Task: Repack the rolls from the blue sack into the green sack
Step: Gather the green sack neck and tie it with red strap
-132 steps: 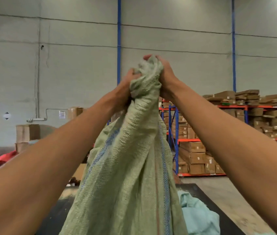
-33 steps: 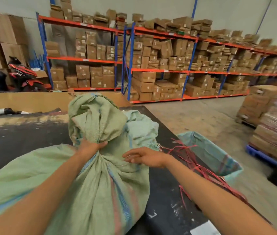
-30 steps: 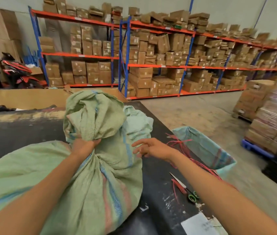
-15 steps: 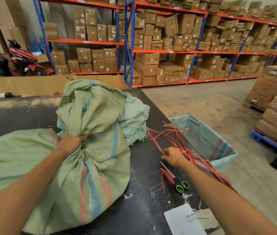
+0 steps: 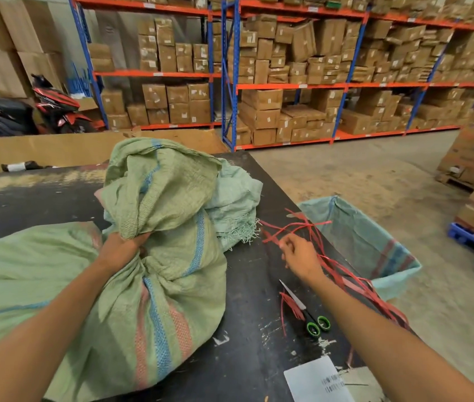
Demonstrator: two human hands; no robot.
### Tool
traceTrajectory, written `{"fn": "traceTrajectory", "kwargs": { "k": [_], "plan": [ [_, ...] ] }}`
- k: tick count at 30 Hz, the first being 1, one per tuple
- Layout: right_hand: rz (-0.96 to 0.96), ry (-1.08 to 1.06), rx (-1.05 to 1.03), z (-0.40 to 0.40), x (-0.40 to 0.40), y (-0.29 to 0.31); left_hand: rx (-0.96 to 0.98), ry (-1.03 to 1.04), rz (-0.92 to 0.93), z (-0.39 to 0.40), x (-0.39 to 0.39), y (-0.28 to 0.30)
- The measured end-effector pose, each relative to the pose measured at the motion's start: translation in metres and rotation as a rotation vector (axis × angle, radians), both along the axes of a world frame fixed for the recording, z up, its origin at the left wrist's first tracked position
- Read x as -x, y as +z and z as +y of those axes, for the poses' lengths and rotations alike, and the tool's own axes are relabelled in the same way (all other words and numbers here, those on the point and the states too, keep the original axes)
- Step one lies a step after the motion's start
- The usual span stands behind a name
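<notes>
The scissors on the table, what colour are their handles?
Green with black, on the scissors lying on the table; seen in the head view.

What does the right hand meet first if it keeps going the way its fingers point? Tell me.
The right hand points up-left, its fingertips already at the red strings. Straight on, past them, the frayed edge of the blue sack likely comes next, though depth is hard to judge.

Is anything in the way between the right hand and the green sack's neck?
Nothing visible. Only bare black table lies between the right hand, which pinches a red string, and the neck of the green sack that the left hand grips.
</notes>
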State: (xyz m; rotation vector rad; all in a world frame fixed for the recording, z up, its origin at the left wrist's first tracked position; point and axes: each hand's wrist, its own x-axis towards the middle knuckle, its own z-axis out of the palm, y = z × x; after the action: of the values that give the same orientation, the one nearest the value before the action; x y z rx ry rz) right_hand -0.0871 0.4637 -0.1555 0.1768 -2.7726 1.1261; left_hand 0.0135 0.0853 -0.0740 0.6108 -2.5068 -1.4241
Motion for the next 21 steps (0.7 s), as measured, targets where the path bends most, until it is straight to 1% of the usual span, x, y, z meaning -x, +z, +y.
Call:
{"fn": "traceTrajectory", "kwargs": {
  "k": [2, 4, 5, 8, 9, 12, 13, 15, 18, 21],
  "plan": [
    [0.067, 0.046, 0.109, -0.007, 0.0, 0.033, -0.063, -0.001, 0.025, -0.003, -0.002, -0.002],
    [0.117, 0.045, 0.244, -0.016, 0.002, 0.069, -0.155, 0.0, 0.055, -0.007, -0.003, -0.001],
    [0.117, 0.05, 0.288, -0.02, 0.005, 0.087, -0.229, -0.004, 0.065, -0.009, -0.005, 0.003],
    [0.045, 0.108, 0.309, -0.033, 0.007, 0.142, -0.528, -0.007, 0.135, -0.022, -0.005, 0.01],
    [0.041, 0.118, 0.335, -0.04, 0.006, 0.158, -0.593, -0.009, 0.154, -0.026, -0.006, 0.016],
    [0.063, 0.111, 0.513, -0.062, -0.001, 0.198, -0.698, -0.034, 0.17, -0.037, -0.005, 0.035],
    [0.071, 0.124, 0.524, -0.072, -0.004, 0.208, -0.739, -0.054, 0.167, -0.039, -0.004, 0.043],
    [0.1, 0.192, 0.425, -0.097, -0.008, 0.226, -0.827, -0.094, 0.186, -0.043, -0.005, 0.061],
    [0.12, 0.374, 0.219, -0.142, -0.014, 0.248, -0.919, -0.124, 0.217, -0.049, -0.014, 0.088],
    [0.224, 0.517, -0.03, -0.191, -0.023, 0.262, -0.94, -0.163, 0.281, -0.058, -0.025, 0.108]
  ]
}}
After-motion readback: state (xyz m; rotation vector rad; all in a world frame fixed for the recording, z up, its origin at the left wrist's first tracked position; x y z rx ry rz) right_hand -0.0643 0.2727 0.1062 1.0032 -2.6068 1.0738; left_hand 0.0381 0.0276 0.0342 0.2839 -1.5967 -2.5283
